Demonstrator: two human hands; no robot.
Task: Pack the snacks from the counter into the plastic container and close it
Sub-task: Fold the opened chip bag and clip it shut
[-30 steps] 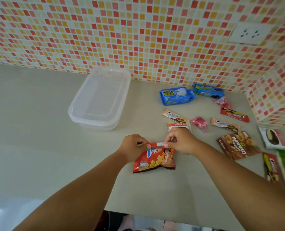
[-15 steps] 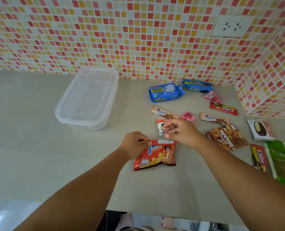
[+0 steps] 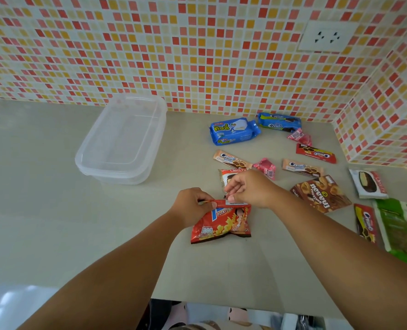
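**First snack in hand, container still shut**

The left hand (image 3: 193, 207) pinches the top left corner of the red crinkled potato-snack bag (image 3: 221, 222), which lies on the pale grey counter (image 3: 55, 210) near the person. The right hand (image 3: 250, 189) has its fingers curled at the bag's top seam; its grip looks like a light pinch on the white label strip, though the fingertips partly hide the contact.

The clear rectangular plastic container (image 3: 121, 141) sits far and to the left, well apart from the bag, with its lid seemingly on and nothing visible inside. The other wrapped snacks lie scattered to the right, among them a blue biscuit pack (image 3: 233, 132) and a brown cookie pouch (image 3: 321, 194).

The step in hand appears to be picking up the first snack. Next the bag must be lifted and carried left and away, and the lid likely has to come off first.

Compared with half a second ago, the right hand has settled closer onto the seam; the left grip and the bag are unchanged.
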